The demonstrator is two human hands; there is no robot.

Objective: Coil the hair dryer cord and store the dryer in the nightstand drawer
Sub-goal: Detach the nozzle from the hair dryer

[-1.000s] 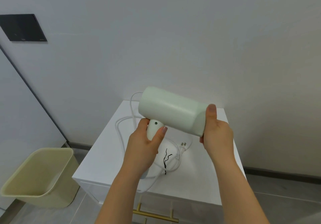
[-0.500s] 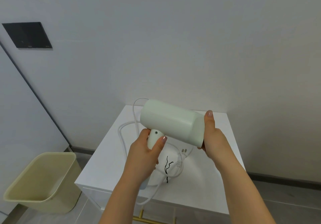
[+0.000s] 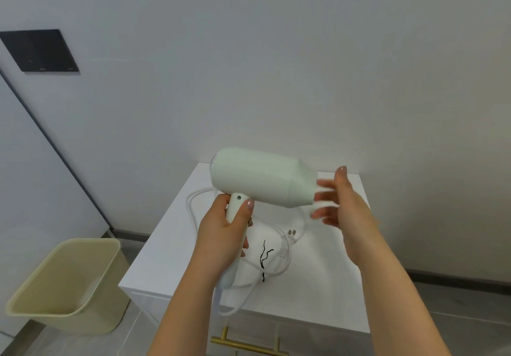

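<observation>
Gripping the hair dryer (image 3: 257, 178) handle, left fingers (image 3: 247, 207) curl; right fingers (image 3: 327, 187) hover open. Loose cord (image 3: 288, 259) below likely needs coiling.

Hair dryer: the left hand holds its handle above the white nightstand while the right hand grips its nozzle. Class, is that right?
No. In the head view the right hand is open beside the nozzle, gripping nothing. The left hand does hold the hair dryer by its handle above the nightstand.
</observation>
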